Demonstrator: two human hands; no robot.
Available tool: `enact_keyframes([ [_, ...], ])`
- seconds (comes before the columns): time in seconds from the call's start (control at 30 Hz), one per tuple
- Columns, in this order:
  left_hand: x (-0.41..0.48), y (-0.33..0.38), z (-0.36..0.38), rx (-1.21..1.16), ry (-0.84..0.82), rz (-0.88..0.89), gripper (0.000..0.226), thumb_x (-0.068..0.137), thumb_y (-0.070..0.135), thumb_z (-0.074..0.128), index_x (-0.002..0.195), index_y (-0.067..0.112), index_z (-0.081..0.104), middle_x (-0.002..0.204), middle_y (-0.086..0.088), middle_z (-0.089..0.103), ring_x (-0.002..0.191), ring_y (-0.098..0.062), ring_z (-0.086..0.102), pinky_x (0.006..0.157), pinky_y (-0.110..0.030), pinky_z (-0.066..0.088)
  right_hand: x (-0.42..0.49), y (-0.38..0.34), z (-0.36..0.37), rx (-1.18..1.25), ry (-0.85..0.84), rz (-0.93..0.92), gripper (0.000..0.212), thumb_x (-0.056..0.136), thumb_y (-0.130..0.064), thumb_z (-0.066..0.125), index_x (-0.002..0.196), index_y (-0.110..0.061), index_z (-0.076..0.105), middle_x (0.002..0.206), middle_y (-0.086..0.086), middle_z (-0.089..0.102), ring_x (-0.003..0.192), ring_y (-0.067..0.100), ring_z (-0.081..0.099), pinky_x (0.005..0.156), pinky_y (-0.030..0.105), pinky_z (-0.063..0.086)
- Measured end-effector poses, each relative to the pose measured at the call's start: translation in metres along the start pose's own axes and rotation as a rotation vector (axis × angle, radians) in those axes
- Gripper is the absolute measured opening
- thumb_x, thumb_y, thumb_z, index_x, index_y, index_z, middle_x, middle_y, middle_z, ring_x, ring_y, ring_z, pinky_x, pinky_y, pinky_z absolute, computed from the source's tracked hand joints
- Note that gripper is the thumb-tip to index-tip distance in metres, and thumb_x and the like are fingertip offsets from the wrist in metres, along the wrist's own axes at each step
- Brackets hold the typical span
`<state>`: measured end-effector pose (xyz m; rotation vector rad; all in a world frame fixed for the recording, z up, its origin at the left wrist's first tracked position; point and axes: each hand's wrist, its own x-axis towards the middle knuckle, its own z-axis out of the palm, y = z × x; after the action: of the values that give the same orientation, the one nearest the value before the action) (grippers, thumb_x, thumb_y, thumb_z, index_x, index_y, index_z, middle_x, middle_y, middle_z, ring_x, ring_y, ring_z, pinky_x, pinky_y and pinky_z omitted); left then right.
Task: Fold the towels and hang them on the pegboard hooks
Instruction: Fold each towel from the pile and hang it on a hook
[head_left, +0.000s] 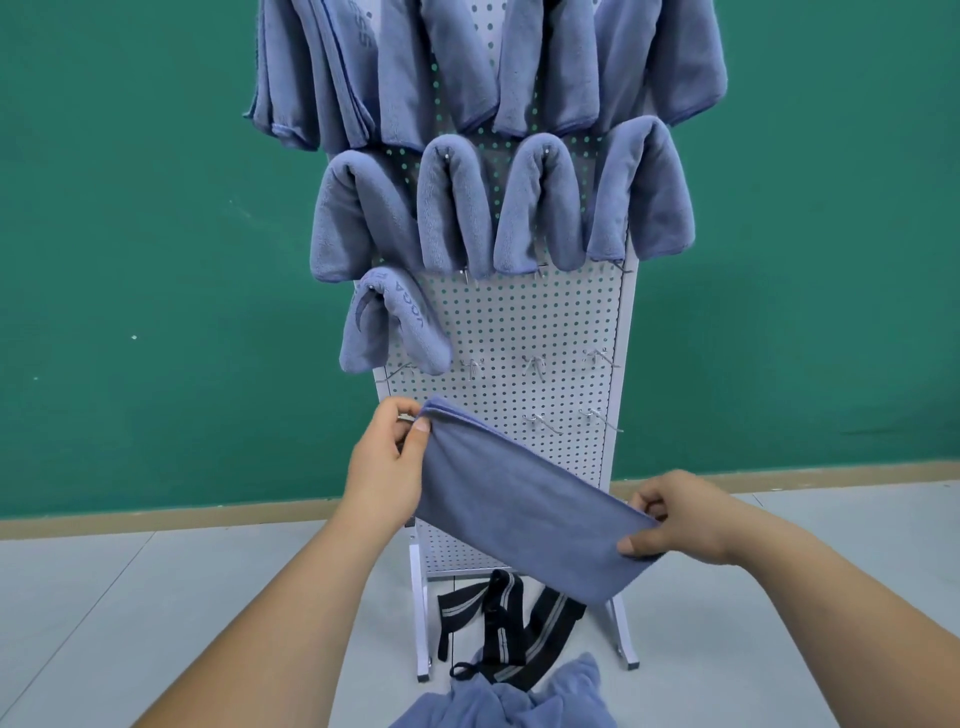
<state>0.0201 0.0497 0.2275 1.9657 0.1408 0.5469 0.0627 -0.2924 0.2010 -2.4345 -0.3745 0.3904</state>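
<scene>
Behind everything we see a plain green wall (156, 208), dark and matte, with one small white spot (134, 337) on its left part. At its foot runs a tan skirting strip (156, 521). The floor (130, 623) is pale grey, with thin seams, under soft, even light.

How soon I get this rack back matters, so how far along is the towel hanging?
Well along. Done: the pegboard's upper rows are filled with hung towels, and one lettered towel starts the next row. In hand: a folded towel, pinched at its ends by the left hand and right hand. Left: several bare hooks lower down, and a heap of blue cloth on the floor.
</scene>
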Motion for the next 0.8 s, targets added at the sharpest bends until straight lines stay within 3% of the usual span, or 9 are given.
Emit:
enact_keyframes([
  [0.03, 0.001, 0.000, 0.000, 0.005, 0.020, -0.007, 0.006, 0.109, 0.033, 0.050, 0.107, 0.034, 0.055, 0.091, 0.006, 0.071, 0.083, -0.016, 0.062, 0.052, -0.023, 0.046, -0.002, 0.000, -0.004, 0.070, 0.002, -0.002, 0.030, 0.076, -0.029, 0.092, 0.081, -0.014, 0.067, 0.074, 0.002, 0.075, 0.062, 0.010, 0.060, 0.063, 0.025, 0.046],
  [0.13, 0.006, -0.006, 0.000, -0.040, 0.093, -0.046, 0.005, 0.108, 0.034, 0.051, 0.106, 0.031, 0.055, 0.086, -0.002, 0.070, 0.080, -0.017, 0.059, 0.067, -0.033, 0.044, -0.010, -0.001, -0.017, 0.282, 0.071, -0.026, 0.027, 0.087, -0.029, 0.086, 0.091, -0.011, 0.067, 0.079, -0.001, 0.074, 0.071, 0.013, 0.062, 0.071, 0.029, 0.048],
  [0.2, 0.009, -0.011, 0.000, -0.091, 0.110, -0.101, 0.007, 0.107, 0.034, 0.053, 0.101, 0.031, 0.056, 0.090, -0.012, 0.070, 0.076, -0.017, 0.055, 0.071, -0.035, 0.043, -0.012, -0.003, -0.022, 0.520, 0.113, -0.038, 0.024, 0.094, -0.026, 0.079, 0.105, -0.007, 0.069, 0.095, 0.002, 0.078, 0.087, 0.018, 0.072, 0.089, 0.037, 0.058],
  [0.27, 0.011, -0.012, 0.001, -0.140, 0.123, -0.151, 0.008, 0.105, 0.034, 0.056, 0.099, 0.030, 0.059, 0.092, -0.014, 0.070, 0.078, -0.017, 0.057, 0.074, -0.036, 0.044, -0.012, -0.006, -0.025, 0.724, 0.144, -0.029, 0.027, 0.098, -0.023, 0.072, 0.120, -0.008, 0.067, 0.111, 0.008, 0.078, 0.104, 0.027, 0.075, 0.101, 0.046, 0.058],
  [0.4, 0.016, -0.021, 0.008, -0.165, 0.119, -0.333, 0.007, 0.100, 0.033, 0.066, 0.105, 0.028, 0.066, 0.112, 0.003, 0.069, 0.105, -0.023, 0.065, 0.087, -0.039, 0.053, -0.004, -0.006, -0.023, 0.867, 0.283, 0.045, 0.039, 0.096, -0.019, 0.075, 0.131, -0.011, 0.060, 0.107, 0.014, 0.079, 0.093, 0.029, 0.074, 0.094, 0.051, 0.060],
  [0.53, 0.015, -0.037, 0.009, -0.209, -0.039, -0.536, 0.046, 0.088, 0.023, 0.082, 0.128, 0.023, 0.059, 0.119, -0.010, 0.068, 0.103, -0.030, 0.070, 0.093, -0.051, 0.060, 0.000, -0.002, -0.014, 0.945, 0.348, 0.104, 0.063, 0.092, -0.008, 0.078, 0.146, -0.024, 0.050, 0.122, 0.008, 0.073, 0.101, 0.028, 0.074, 0.082, 0.040, 0.061],
  [0.63, 0.014, -0.038, 0.006, -0.183, -0.050, -0.477, 0.061, 0.089, 0.007, 0.079, 0.140, 0.026, 0.052, 0.116, -0.007, 0.068, 0.103, -0.027, 0.069, 0.088, -0.048, 0.061, 0.001, -0.003, -0.012, 0.866, 0.380, 0.049, 0.061, 0.095, -0.001, 0.073, 0.143, -0.034, 0.057, 0.129, -0.001, 0.066, 0.104, 0.024, 0.074, 0.079, 0.036, 0.062],
  [0.73, 0.014, -0.033, 0.002, -0.151, 0.002, -0.333, 0.053, 0.094, 0.007, 0.075, 0.137, 0.031, 0.057, 0.109, 0.004, 0.074, 0.105, -0.021, 0.068, 0.081, -0.036, 0.056, 0.001, -0.008, -0.013, 0.832, 0.467, -0.018, 0.040, 0.098, 0.003, 0.067, 0.123, -0.028, 0.073, 0.120, 0.000, 0.076, 0.099, 0.022, 0.074, 0.085, 0.042, 0.061],
  [0.8, 0.013, -0.029, 0.002, -0.153, 0.001, -0.272, 0.044, 0.096, 0.007, 0.071, 0.131, 0.033, 0.061, 0.099, 0.010, 0.078, 0.107, -0.017, 0.068, 0.086, -0.036, 0.055, 0.003, -0.010, -0.015, 0.803, 0.508, -0.030, 0.028, 0.099, 0.002, 0.065, 0.110, -0.021, 0.077, 0.111, 0.003, 0.080, 0.101, 0.022, 0.074, 0.089, 0.042, 0.060],
])
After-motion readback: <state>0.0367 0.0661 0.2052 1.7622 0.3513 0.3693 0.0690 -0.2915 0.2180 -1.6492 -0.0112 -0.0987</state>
